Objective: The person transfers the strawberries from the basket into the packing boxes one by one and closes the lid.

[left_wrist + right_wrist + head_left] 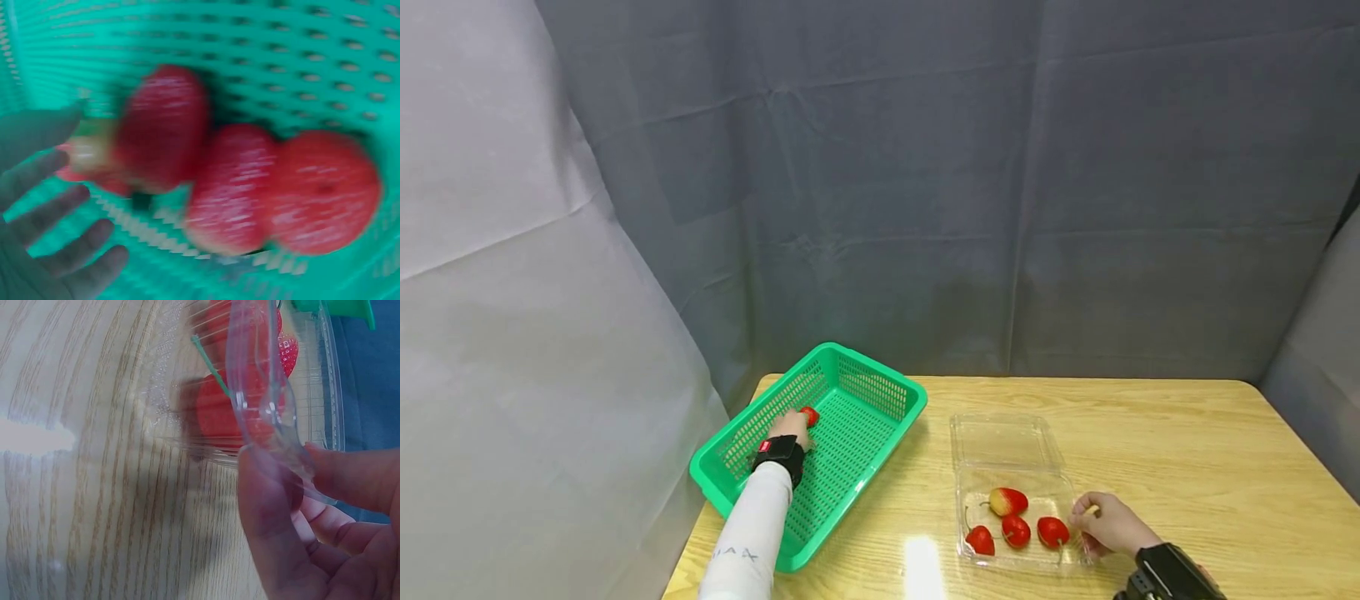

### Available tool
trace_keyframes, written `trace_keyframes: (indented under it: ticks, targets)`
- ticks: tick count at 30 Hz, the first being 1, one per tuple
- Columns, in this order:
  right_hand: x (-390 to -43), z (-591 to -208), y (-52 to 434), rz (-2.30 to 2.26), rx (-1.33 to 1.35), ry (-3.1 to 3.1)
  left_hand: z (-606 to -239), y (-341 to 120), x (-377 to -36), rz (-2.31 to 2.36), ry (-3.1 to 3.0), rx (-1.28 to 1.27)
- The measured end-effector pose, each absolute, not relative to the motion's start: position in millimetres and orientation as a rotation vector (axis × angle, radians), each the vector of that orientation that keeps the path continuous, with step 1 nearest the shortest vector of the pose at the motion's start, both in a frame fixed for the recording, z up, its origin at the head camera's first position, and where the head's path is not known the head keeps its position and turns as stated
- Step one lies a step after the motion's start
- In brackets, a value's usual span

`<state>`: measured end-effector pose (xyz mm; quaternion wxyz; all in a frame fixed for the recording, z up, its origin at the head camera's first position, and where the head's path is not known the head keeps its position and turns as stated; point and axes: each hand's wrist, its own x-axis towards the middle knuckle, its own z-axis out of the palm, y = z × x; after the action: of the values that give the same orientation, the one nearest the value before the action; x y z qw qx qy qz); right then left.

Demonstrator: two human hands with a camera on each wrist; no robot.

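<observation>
My left hand reaches into the green basket, fingers spread in the left wrist view. Several red strawberry-like fruits lie beside it there, a long one and a rounder one among them. A paler yellowish fruit sits right by the thumb and index finger, blurred. My right hand pinches the right rim of a clear plastic box between thumb and fingers. Inside that box are a yellow-and-red fruit and three red fruits, such as the one nearest the hand; thin stems show.
The box's clear lid lies folded back toward the rear of the wooden table. Grey cloth hangs behind the table, with paler cloth at the left side.
</observation>
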<state>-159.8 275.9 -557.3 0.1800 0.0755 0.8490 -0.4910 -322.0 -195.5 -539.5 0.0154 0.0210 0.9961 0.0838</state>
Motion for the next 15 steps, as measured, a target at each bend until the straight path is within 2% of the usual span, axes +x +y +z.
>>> trace_keyframes:
  ticks: [8, 15]
  targets:
    - [-159, -556, 275, -1.405, 0.243, 2.382, -566, -208, -317, 0.316, 3.157, 0.167]
    - [-159, -556, 274, -1.411, 0.257, 2.376, -582, -208, -318, 0.304, 3.202, 0.089]
